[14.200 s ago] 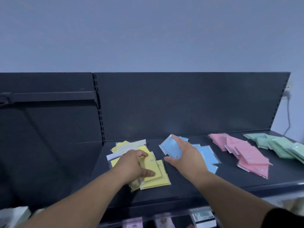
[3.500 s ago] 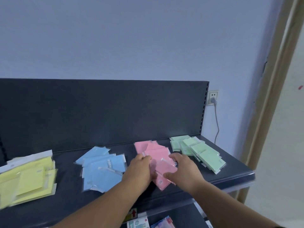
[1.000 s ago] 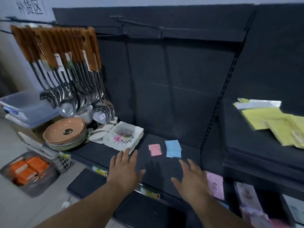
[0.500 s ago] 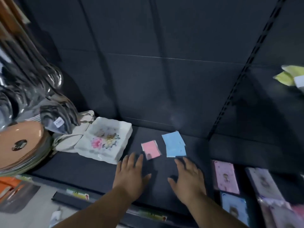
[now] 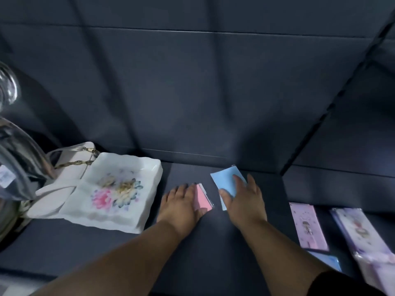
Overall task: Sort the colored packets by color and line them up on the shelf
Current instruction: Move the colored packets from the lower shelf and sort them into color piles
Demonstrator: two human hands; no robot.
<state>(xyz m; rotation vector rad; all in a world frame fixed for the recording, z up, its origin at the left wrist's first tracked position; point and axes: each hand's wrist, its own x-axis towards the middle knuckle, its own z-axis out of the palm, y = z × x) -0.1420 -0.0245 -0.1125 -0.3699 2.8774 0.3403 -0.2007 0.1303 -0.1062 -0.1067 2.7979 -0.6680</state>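
Note:
A pink packet (image 5: pixel 202 199) lies flat on the dark lower shelf (image 5: pixel 102 244). My left hand (image 5: pixel 181 205) rests on its left half, fingers over the top and thumb at its near edge. Just to the right are blue packets (image 5: pixel 224 182), stacked and slightly fanned. My right hand (image 5: pixel 243 199) lies on them, fingers spread across the top one and thumb at the left edge. Both packets stay on the shelf surface.
A white square dish (image 5: pixel 111 191) with a flower print sits left of my left hand, beside a pale bag with a chain (image 5: pixel 72 161). Shiny metal ware (image 5: pixel 12 167) fills the far left. Pink and lilac printed packs (image 5: pixel 307 225) lie lower right.
Both hands moved forward from the shelf's front onto the packets: left onto the pink one, right onto the blue ones. The camera came closer and lower.

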